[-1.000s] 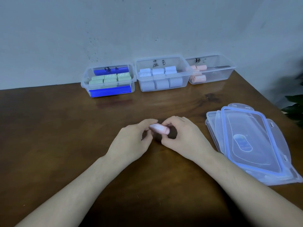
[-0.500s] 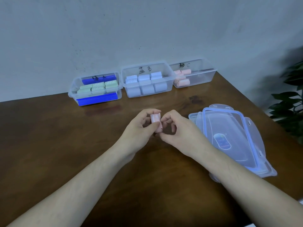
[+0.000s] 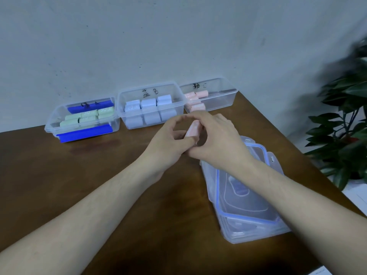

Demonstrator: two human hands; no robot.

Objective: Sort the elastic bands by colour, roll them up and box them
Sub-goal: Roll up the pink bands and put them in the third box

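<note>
left box [image 3: 52, 124]: green rolls [image 3: 87, 117] | middle box [image 3: 179, 108]: blue rolls [image 3: 148, 104] | right box [image 3: 228, 98]: pink rolls [image 3: 195, 100] | both hands, left hand [image 3: 168, 143] and right hand [image 3: 216, 141], pinch one pink roll [image 3: 192, 131]

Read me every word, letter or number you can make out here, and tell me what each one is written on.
"B": black marker on the middle box, after a handwritten character I cannot read.
"C", faint: right box, after another unreadable character.
"20": pale blue roll.
"30": green roll.
Left box: marker scrawl, illegible.
Lid stack: blue sticker, too blurred.
</note>
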